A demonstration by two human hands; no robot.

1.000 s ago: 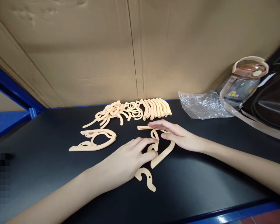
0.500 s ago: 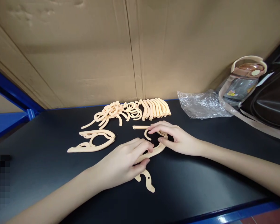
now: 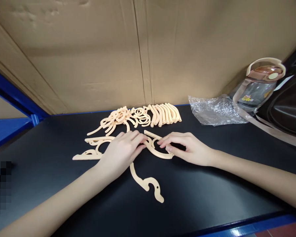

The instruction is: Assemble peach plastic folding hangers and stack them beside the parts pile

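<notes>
A beige folding hanger (image 3: 160, 153) lies between my hands on the black tabletop, its arms folded close together. My left hand (image 3: 125, 144) pinches its left end between thumb and fingers. My right hand (image 3: 185, 146) has its fingers curled on the hinge end, which they partly cover. A loose curved piece with a hook-shaped end (image 3: 140, 180) lies in front of my left hand. Partly behind that hand rests another folded hanger (image 3: 88, 157).
At the back lie a tangled pile of beige curved pieces (image 3: 118, 117) and a row of hanger arms (image 3: 165, 114). A clear plastic bag (image 3: 212, 112) and a strapped water bottle (image 3: 258, 90) are at the right. Cardboard (image 3: 101, 59) walls off the back.
My left hand has moved up and away from me, swinging the hanger's near arm inward. The loose hooked piece shows more fully now. My right hand has stayed nearly in place.
</notes>
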